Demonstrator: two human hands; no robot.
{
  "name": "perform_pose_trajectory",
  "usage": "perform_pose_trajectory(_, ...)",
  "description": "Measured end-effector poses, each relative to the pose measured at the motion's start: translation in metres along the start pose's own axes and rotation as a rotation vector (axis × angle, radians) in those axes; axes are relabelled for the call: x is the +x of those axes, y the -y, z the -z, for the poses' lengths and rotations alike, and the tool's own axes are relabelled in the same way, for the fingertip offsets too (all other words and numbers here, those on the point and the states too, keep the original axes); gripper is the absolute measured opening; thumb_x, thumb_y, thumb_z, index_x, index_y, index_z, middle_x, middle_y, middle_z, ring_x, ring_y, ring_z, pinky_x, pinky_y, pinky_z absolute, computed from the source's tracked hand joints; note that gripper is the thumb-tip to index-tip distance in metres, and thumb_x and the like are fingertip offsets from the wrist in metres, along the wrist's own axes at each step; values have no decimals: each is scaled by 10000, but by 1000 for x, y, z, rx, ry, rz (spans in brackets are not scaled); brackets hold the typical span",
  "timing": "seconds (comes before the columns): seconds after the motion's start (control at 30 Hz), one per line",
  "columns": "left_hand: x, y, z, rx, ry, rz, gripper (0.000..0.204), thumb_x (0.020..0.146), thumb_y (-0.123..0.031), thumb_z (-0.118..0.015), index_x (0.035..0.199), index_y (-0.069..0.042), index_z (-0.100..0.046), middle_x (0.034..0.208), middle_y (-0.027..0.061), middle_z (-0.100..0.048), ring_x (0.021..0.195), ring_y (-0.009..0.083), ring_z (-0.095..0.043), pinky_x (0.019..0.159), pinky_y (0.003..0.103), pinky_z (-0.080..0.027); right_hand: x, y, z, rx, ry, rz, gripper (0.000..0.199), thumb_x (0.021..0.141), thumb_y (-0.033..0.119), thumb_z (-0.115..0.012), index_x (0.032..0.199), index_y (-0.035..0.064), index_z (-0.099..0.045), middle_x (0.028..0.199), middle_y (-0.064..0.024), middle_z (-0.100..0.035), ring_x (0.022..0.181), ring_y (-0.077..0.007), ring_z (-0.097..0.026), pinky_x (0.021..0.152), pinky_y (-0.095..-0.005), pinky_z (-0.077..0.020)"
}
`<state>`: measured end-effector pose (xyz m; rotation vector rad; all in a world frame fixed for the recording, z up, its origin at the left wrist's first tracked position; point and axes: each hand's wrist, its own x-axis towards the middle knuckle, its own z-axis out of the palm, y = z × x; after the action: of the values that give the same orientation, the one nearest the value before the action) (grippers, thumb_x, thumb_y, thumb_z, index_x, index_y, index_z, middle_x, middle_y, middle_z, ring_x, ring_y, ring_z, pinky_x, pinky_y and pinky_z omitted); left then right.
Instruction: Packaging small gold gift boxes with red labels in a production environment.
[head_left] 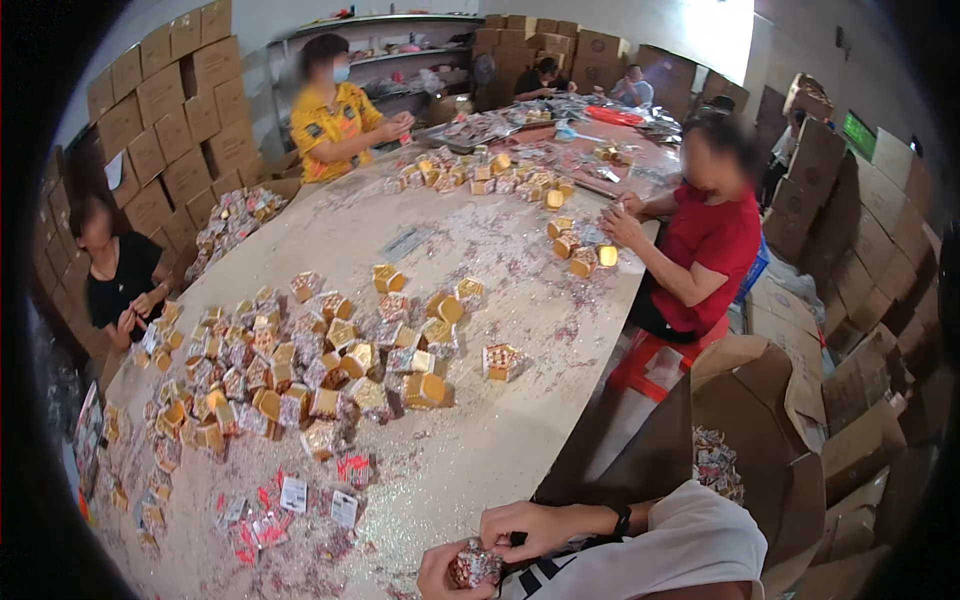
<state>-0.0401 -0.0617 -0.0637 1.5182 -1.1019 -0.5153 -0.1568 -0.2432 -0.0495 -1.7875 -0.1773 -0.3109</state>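
Note:
At the bottom edge, my left hand [445, 575] is closed round a small packet in clear, crinkled wrapping [475, 564], with red-brown and white bits showing through. My right hand [525, 524], with a dark band on its wrist, is closed over the packet's upper side, fingertips pinching the wrapping. Ahead on the pale table [500, 440] lies a wide heap of small gold-coloured, many-sided tubs [425, 390], many in clear wrap with patterned tops. One wrapped tub [503, 362] stands apart to the right. Nearer are red-and-clear packets [262, 525] and white-labelled packets [343, 508].
A person in red [700, 230] works at the right edge, one in yellow [335, 130] at the far side, one in black [125, 265] at left. An open carton [750, 400] with wrapped pieces stands beside me. Stacked cartons [165, 110] line the walls. Glitter-like scraps cover the table.

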Motion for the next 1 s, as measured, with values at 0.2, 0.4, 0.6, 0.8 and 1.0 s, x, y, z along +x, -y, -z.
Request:
perform_pose_trajectory(0.2,0,4,1,-121,-70,144,376,668,-86,-689,1013,35,-603,979,144,-594,882,248,-584,770,316,-478,3,-1,-14,-465,0,226,99,823,97,-561,864,16,-521,771,-101,-430,722,-252,-495,631,-323,-428)
perform_pose_trajectory(0.4,5,0,5,-268,24,215,337,795,-173,-613,1059,35,-602,1017,145,-615,928,209,-588,784,305,-477,5,4,-12,-103,-4,-78,99,833,55,-581,889,1,-521,785,-85,-453,688,-209,-491,599,-296,-415)
perform_pose_trajectory(0.6,-2,14,6,-272,24,358,363,790,-195,-631,1068,37,-601,973,118,-644,869,190,-609,768,296,-484,8,5,-9,-154,6,-62,88,845,55,-579,902,7,-531,781,-69,-468,658,-175,-493,588,-282,-416)
perform_pose_trajectory(0.8,-4,18,1,22,-68,128,443,686,-189,-709,1076,-4,-609,944,143,-643,837,241,-620,733,338,-494,4,3,-2,30,-2,-171,72,830,30,-590,885,5,-551,773,-65,-518,674,-180,-510,593,-281,-418)
perform_pose_trajectory(1.0,7,13,-1,420,-147,-212,554,642,-348,-726,1072,-28,-587,995,169,-616,763,367,-566,692,429,-471,2,0,-4,-245,-60,-36,59,828,44,-609,862,9,-576,785,-54,-552,703,-139,-524,604,-270,-423)
